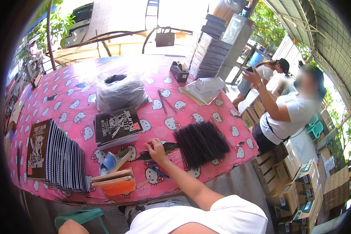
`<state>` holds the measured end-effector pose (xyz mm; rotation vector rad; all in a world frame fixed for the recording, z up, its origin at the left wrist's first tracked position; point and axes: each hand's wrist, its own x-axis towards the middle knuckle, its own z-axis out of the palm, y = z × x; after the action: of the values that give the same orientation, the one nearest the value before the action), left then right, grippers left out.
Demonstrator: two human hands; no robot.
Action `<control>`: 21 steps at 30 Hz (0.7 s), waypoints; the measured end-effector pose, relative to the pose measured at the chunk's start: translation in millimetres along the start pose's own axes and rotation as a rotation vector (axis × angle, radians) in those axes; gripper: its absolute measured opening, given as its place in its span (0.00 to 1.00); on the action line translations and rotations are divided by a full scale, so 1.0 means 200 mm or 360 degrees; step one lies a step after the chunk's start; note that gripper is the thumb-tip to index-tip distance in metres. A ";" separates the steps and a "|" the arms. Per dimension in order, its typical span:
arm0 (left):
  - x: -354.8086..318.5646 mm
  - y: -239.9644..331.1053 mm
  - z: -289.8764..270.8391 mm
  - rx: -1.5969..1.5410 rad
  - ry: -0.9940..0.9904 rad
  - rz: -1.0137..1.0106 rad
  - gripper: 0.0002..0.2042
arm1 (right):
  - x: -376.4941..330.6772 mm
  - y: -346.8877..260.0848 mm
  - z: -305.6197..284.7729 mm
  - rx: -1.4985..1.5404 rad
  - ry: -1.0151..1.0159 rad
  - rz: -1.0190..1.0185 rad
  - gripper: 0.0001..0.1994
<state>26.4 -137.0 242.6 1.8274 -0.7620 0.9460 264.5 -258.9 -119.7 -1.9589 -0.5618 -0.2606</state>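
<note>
My right hand lies near the front edge of a table with a pink cartoon-cat cloth. Its fingers are curled over a dark flat tool lying on the cloth. Just right of the hand is a pile of black spiral binding combs. A blue pen lies just below the hand. To its left sit a stack of black-covered books and a blue and white crumpled item. My left hand is out of view.
A row of upright booklets stands at the left, with orange and wooden blocks beside it. Farther back are a clear bag of black pieces, a tape dispenser and a tall stack. Two people stand right, by cardboard boxes.
</note>
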 end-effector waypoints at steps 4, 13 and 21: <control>0.01 -0.03 0.01 0.0006 -0.0014 0.0028 0.12 | 0.00 -0.01 0.00 0.0027 0.0017 0.0019 0.11; 0.02 -0.04 0.01 0.0004 -0.0002 0.0063 0.13 | 0.00 -0.02 -0.01 0.0083 -0.0030 0.0088 0.10; 0.03 -0.04 0.02 0.0030 0.0002 0.0125 0.14 | 0.00 -0.03 -0.03 0.0020 -0.0032 0.0090 0.10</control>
<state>36.4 -137.5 243.6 1.8243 -0.8314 1.0080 262.1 -263.0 -112.3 -1.9640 -0.5190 -0.2016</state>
